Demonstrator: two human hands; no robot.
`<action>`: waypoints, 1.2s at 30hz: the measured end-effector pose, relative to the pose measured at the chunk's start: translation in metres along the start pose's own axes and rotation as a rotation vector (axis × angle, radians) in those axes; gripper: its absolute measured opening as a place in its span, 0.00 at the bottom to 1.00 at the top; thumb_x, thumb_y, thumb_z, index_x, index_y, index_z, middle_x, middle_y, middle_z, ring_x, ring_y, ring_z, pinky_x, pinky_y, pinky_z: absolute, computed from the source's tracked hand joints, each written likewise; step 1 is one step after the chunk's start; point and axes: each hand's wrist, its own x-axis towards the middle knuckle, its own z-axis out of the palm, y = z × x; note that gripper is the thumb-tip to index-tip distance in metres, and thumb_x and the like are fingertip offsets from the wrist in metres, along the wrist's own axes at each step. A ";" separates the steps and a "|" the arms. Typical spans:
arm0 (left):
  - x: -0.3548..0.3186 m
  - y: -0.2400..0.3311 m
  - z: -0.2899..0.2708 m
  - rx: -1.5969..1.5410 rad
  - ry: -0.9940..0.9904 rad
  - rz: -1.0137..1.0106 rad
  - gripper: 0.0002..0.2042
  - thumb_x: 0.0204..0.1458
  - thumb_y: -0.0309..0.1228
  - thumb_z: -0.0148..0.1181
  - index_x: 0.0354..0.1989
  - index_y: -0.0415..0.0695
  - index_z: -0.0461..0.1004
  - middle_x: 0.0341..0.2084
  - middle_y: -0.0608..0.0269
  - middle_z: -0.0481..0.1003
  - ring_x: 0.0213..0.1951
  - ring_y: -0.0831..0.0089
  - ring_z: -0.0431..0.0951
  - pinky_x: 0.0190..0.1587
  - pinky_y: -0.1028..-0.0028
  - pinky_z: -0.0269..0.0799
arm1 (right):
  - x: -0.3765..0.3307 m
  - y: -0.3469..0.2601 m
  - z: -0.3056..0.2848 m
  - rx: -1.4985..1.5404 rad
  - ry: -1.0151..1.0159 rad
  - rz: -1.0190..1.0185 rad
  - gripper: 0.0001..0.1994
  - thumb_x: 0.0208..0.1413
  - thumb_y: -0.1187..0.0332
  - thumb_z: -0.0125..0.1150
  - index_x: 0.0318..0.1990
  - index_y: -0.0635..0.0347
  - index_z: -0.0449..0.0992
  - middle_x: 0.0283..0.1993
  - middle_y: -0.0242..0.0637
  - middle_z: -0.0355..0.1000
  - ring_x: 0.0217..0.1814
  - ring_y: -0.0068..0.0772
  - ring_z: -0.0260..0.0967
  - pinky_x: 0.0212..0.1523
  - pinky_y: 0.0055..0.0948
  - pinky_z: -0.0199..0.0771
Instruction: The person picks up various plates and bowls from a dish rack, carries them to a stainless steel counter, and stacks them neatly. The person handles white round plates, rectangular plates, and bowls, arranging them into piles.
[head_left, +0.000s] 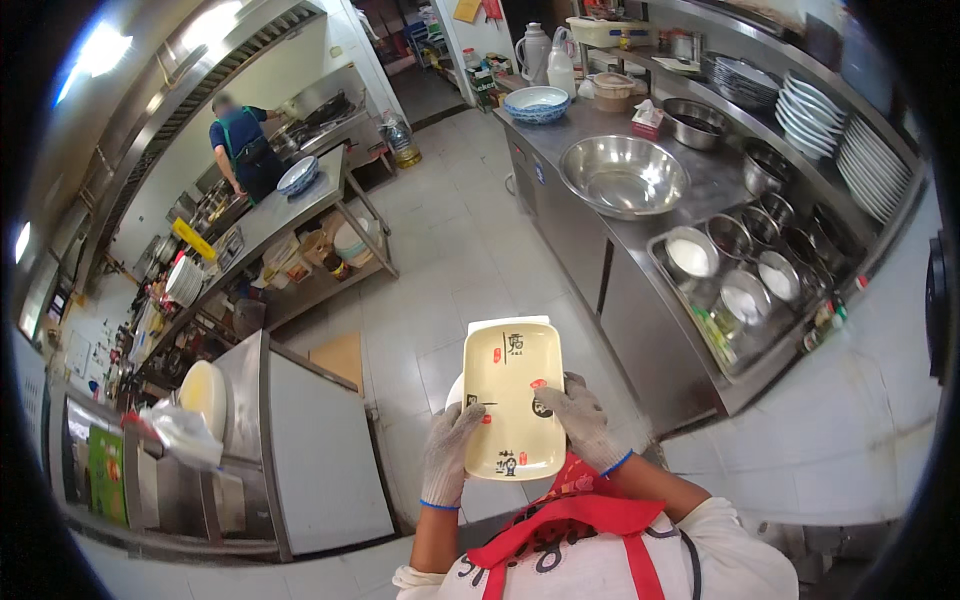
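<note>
Both my hands wear pale knit work gloves with blue cuffs. Between them, in front of my body, is a cream rectangular plate (514,425) with rounded corners and black and red printed marks. My left hand (450,450) grips its left edge, thumb over the rim. On the opposite edge, my right hand (580,420) holds it the same way, thumb lying on the plate's face. White dish edges (507,322) show beneath the plate at its far end and left side, so it lies on top of other dishware. My remaining fingers are hidden underneath.
On the right, a steel counter (690,215) carries a big steel bowl (625,175) and a tray of seasoning pots (735,290); plates (810,115) fill the shelf above. A cabinet (330,455) stands at left. Far left, a person (245,150) works near a steel table (330,180).
</note>
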 end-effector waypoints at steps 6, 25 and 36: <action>0.183 -0.020 -0.010 -0.030 0.058 0.049 0.16 0.52 0.39 0.57 0.35 0.35 0.73 0.29 0.59 0.72 0.30 0.75 0.73 0.31 0.74 0.70 | 0.162 -0.014 0.011 -0.072 0.061 0.111 0.26 0.49 0.61 0.60 0.50 0.71 0.64 0.41 0.42 0.70 0.36 0.26 0.72 0.34 0.27 0.76; 0.668 0.085 -0.077 -0.104 0.167 0.002 0.19 0.52 0.39 0.58 0.44 0.35 0.70 0.32 0.59 0.74 0.32 0.76 0.74 0.33 0.76 0.70 | 0.676 -0.129 0.107 -0.357 -0.215 0.113 0.32 0.47 0.52 0.55 0.58 0.59 0.63 0.56 0.51 0.60 0.53 0.44 0.67 0.53 0.35 0.67; 0.969 0.199 -0.049 -0.013 -0.064 0.091 0.16 0.52 0.39 0.57 0.31 0.35 0.73 0.23 0.63 0.72 0.24 0.78 0.70 0.26 0.75 0.66 | 0.924 -0.236 0.117 -0.020 0.202 0.071 0.32 0.45 0.60 0.62 0.51 0.78 0.59 0.41 0.50 0.70 0.39 0.33 0.73 0.36 0.29 0.76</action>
